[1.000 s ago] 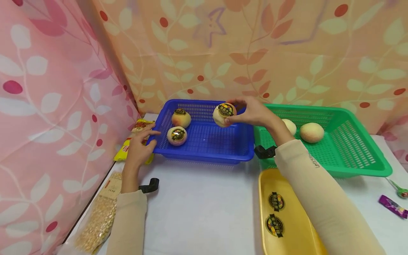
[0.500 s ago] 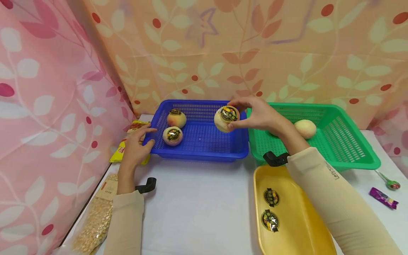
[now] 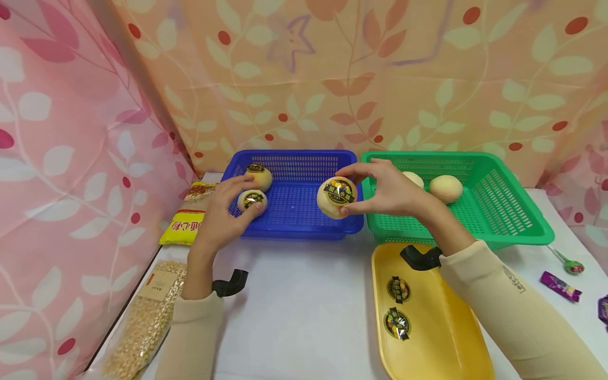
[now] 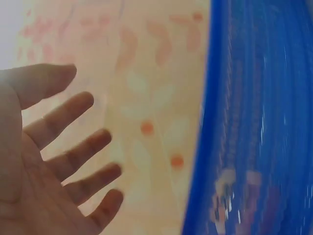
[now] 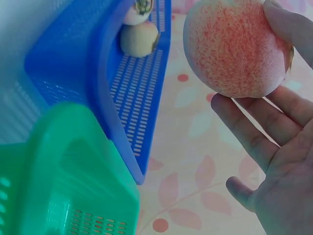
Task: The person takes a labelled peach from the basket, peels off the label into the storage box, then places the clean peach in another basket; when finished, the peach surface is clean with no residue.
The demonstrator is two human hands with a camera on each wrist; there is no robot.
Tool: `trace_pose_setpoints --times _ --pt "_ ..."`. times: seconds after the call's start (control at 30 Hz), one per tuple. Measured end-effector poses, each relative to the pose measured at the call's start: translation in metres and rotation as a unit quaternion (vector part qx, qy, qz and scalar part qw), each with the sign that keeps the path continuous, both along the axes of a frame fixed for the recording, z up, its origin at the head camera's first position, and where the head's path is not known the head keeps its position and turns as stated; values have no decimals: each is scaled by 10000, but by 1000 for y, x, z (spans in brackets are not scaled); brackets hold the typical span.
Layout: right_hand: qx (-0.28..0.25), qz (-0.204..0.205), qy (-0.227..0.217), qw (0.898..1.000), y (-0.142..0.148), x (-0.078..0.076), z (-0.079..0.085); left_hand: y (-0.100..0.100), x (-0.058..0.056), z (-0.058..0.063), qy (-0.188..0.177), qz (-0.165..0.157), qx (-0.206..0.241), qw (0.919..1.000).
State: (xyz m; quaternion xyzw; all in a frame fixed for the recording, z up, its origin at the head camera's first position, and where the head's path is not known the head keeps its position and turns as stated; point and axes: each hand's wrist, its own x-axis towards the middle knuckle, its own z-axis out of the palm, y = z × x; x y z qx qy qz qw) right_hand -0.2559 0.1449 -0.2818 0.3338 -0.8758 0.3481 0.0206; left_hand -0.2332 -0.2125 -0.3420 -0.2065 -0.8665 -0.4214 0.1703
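Observation:
My right hand (image 3: 387,189) pinches a peach (image 3: 332,203) between thumb and fingers, over the front right of the blue basket (image 3: 294,203). A round black sticker faces me; the right wrist view shows the peach's red-speckled side (image 5: 234,49). My left hand (image 3: 220,219) hovers at the basket's left end with fingers spread, holding nothing, as the left wrist view shows (image 4: 54,147). It overlaps two stickered peaches in the basket: a rear peach (image 3: 261,180) and a front peach (image 3: 252,201).
A green basket (image 3: 515,211) on the right holds two plain peaches, one of them (image 3: 446,189) fully visible. A yellow tray (image 3: 442,338) bears two round stickers (image 3: 398,323). Left lie a yellow packet (image 3: 182,224) and a bag of beans (image 3: 147,316); right, a lollipop (image 3: 572,265) and a purple-wrapped sweet (image 3: 560,286).
My right hand has lowered the peach toward the basket's front edge. My left hand has moved from the basket's left rim inward, over the two peaches. The head view has shifted slightly.

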Motion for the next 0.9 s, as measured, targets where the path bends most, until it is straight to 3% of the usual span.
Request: trace_pose_setpoints --times 0.2,0.47,0.57,0.73,0.9 --pt "160 130 28 9998 2 18 -8 40 17 6 -471 -1055 2 9933" --pt "247 543 286 9978 7 41 -20 69 28 2 -1050 -2096 -284 9717" --pt "238 682 230 9971 10 50 -25 74 31 0 -1487 -2352 -590 9587" --pt "367 768 271 9960 13 62 -35 82 34 -5 -2186 -2724 -1250 9286" --pt "377 836 256 9955 12 70 -45 93 30 -21 -2566 -3129 -1473 9025"
